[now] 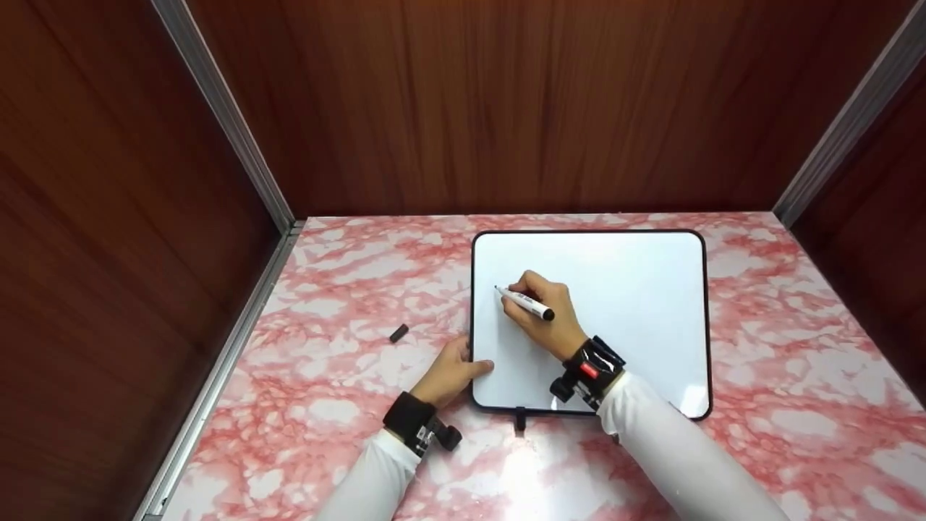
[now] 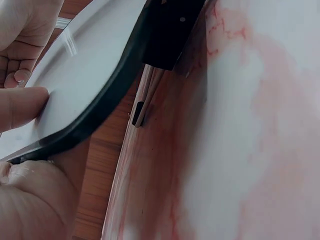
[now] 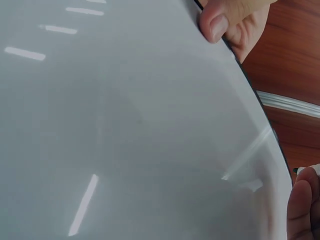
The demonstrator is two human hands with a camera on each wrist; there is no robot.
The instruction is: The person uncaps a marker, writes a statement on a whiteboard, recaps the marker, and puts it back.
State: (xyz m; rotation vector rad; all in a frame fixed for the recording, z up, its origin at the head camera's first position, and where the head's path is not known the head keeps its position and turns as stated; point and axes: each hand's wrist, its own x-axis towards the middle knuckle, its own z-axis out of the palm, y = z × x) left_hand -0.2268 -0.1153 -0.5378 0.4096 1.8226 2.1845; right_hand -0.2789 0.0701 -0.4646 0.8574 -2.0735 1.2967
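A whiteboard (image 1: 636, 311) with a thin black frame stands over the table. My left hand (image 1: 447, 373) grips its left edge, thumb lying on the white face and the other fingers mostly hidden behind the frame. In the left wrist view, the frame's edge (image 2: 100, 117) shows raised off the tabletop. Over the left part of the board, my right hand (image 1: 548, 318) pinches a white marker (image 1: 528, 303) with a black end. The marker's bare tip points up and left, close over the white surface. In the right wrist view, the left thumb (image 3: 215, 25) shows on the board.
A small black marker cap (image 1: 398, 333) lies on the red-and-white marbled table (image 1: 340, 376), left of the board. From the board's lower edge juts a black tab (image 1: 520, 420). Wood-grain panels (image 1: 477, 108) with metal corner rails (image 1: 231, 123) enclose the table's back and sides.
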